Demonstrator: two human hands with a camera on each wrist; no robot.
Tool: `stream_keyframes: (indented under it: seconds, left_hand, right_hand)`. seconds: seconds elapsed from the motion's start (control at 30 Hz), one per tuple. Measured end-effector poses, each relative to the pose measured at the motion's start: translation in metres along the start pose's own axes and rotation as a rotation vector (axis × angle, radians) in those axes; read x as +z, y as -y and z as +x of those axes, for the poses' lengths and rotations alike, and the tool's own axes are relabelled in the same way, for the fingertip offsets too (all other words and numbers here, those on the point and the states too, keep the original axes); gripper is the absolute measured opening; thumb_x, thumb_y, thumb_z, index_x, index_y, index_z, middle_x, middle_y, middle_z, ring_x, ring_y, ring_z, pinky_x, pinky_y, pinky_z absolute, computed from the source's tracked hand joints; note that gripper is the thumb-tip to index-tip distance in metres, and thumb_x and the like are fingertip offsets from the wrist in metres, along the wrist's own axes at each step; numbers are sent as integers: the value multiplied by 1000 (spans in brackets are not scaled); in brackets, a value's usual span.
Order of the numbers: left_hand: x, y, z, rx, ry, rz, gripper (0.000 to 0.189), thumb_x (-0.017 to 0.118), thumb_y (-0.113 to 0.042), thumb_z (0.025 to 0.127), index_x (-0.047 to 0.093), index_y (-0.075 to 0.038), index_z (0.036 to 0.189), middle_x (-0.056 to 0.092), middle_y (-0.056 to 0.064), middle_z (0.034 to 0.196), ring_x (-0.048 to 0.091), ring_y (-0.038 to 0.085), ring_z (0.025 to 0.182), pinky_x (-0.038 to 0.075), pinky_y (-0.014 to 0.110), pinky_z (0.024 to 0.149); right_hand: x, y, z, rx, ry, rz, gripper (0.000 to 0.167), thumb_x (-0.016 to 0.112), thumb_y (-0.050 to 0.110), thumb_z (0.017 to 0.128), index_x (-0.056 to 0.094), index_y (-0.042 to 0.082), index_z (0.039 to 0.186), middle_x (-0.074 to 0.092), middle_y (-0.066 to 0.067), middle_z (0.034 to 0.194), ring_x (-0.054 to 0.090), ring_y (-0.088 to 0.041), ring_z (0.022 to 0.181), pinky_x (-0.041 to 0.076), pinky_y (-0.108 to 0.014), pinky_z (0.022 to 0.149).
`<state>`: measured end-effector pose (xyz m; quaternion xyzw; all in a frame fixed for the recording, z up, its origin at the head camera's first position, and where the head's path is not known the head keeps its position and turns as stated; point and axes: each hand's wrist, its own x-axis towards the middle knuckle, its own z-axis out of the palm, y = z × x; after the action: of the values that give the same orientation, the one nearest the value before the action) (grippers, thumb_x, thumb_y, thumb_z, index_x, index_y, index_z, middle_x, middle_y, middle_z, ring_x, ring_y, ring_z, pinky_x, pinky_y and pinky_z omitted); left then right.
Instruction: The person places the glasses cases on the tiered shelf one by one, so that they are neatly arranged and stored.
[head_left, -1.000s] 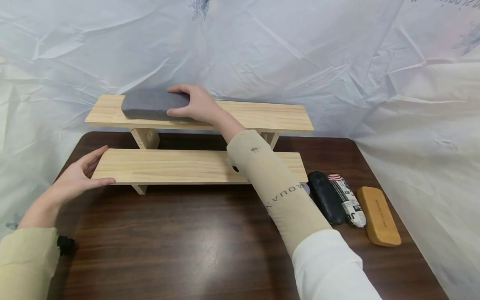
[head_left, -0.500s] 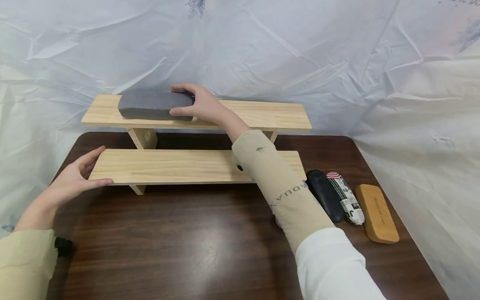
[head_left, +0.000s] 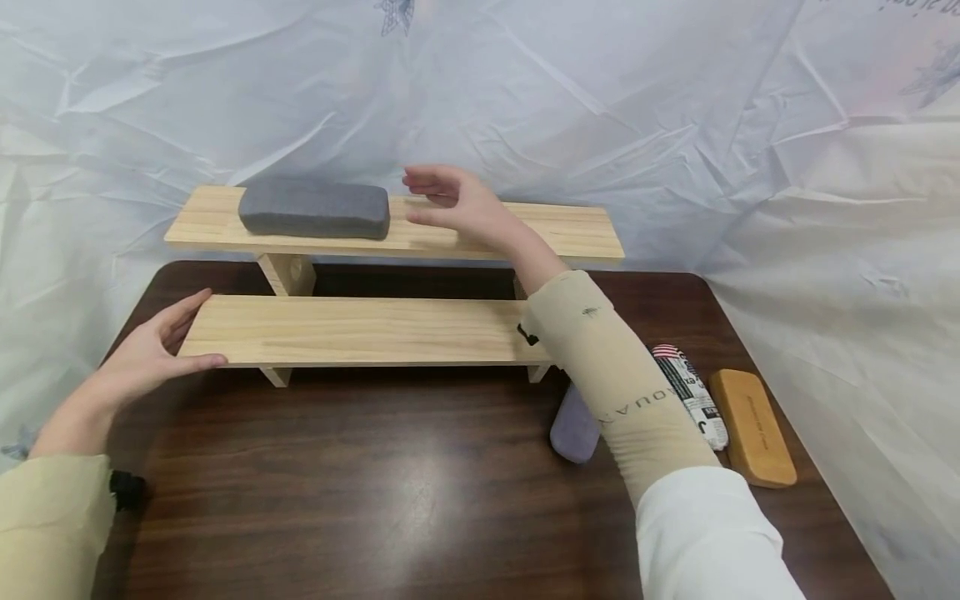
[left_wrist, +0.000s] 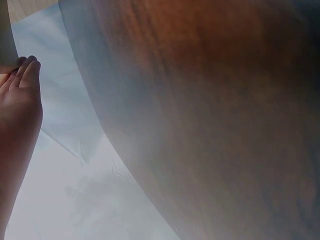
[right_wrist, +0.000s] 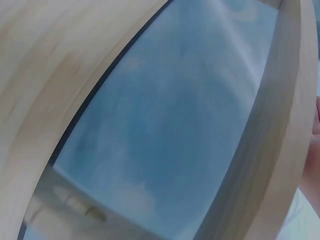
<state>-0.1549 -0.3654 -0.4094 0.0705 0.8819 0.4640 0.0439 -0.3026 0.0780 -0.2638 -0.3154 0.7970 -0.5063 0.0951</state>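
Observation:
A two-tier wooden shelf stands on the table, with an upper board (head_left: 558,229) and a lower board (head_left: 360,332). On the left half of the upper board lies a grey glasses case (head_left: 315,208), lengthwise. My right hand (head_left: 468,204) hovers over that board just right of the case, fingers apart from it and holding nothing. At the left end of the lower board, my left hand (head_left: 150,350) spans the board's width, fingers at the far corner and thumb along the front edge. In the left wrist view, the fingertips (left_wrist: 31,70) meet the board's end.
Right of the shelf, a newsprint-patterned glasses case (head_left: 692,396) and a tan case (head_left: 752,427) lie on the dark wooden table (head_left: 360,492). A purple-grey case (head_left: 576,429) shows partly beneath my right forearm. White sheeting (head_left: 600,100) hangs behind.
My right hand has let go of the grey glasses case and moved right. The case has shifted slightly and stays on the upper board. My left hand keeps its place.

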Motion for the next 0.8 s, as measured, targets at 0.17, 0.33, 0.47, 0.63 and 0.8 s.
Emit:
stream_keyframes:
  seconds: [0.17,0.33,0.47,0.63,0.8]
  left_hand:
    - [1,1,1,7,-1,12,103,79,-3,94,14,-16,172,25,10,175,35,-28,121,33,-4,91]
    - [1,2,1,24,-2,-3,103,79,-2,93,14,-14,172,33,-2,169,38,-27,119,34,-3,91]
    - [1,1,2,-3,0,9,103,80,-5,94,14,-18,173,31,0,171,37,-29,117,34,-3,90]
    - [1,1,3,-18,11,18,103,79,-7,95,12,-20,173,22,15,176,36,-28,118,34,-2,88]
    - [1,0,5,-17,13,19,103,79,-7,95,11,-18,173,20,21,175,36,-27,118,34,-3,88]
  right_hand:
    - [-17,1,-21,9,-15,-5,67,75,17,100,47,7,160,54,-7,160,52,-17,147,40,-25,121]
    - [-33,0,-44,15,-38,-13,64,74,12,100,48,5,158,56,-10,159,52,-20,148,38,-27,124]
    - [-45,-1,-66,-5,-76,-7,62,74,5,98,50,1,156,57,-15,156,53,-24,147,38,-28,124]
    - [-58,-2,-95,-18,-123,-34,59,74,2,97,54,1,153,58,-17,154,53,-26,146,38,-30,125]
    - [-67,-5,-125,-15,-146,-91,58,75,-2,95,57,0,150,60,-17,153,54,-28,145,39,-34,125]
